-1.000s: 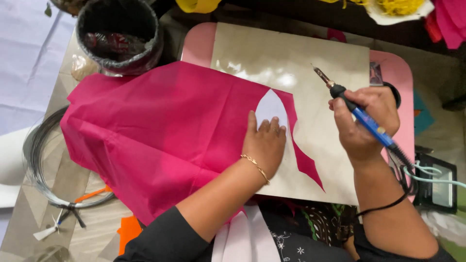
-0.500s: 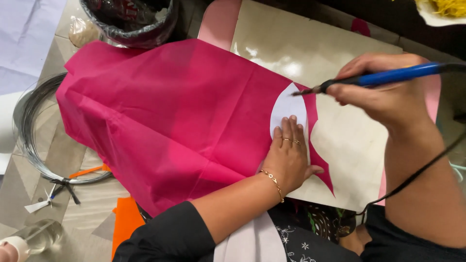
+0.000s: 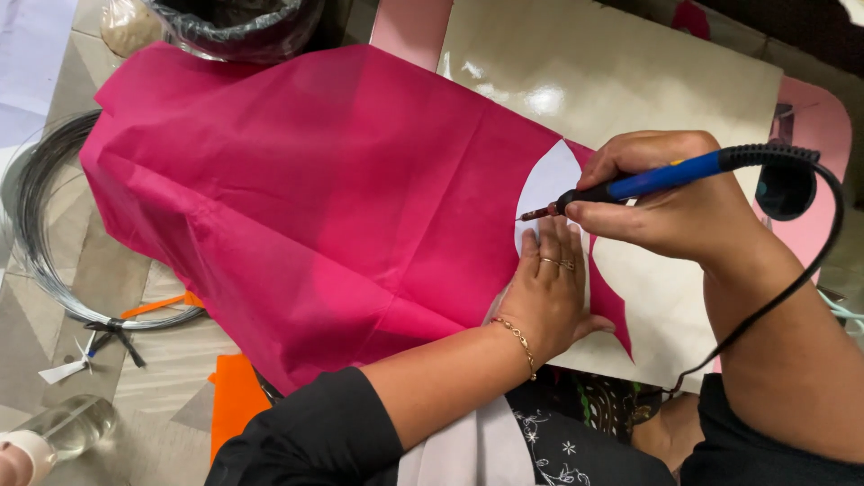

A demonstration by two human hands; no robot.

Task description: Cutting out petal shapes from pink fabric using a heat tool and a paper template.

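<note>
Pink fabric [image 3: 315, 207] | left hand [image 3: 544, 292] pressing | right hand [image 3: 670, 202] gripping soldering iron [image 3: 648, 183]

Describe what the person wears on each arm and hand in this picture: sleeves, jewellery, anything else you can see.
The left hand has two thin gold rings on its fingers and a fine gold chain bracelet at the wrist. A black sleeve ends above the left elbow. The right hand shows no rings or bracelet; its forearm is bare, with a black sleeve edge near the elbow.

light: I read bright, even, from above | glare: white patches on glossy board [image 3: 630, 81], upper centre | shadows: soft | focus: sharp centre, slight softness at frame corners
</note>
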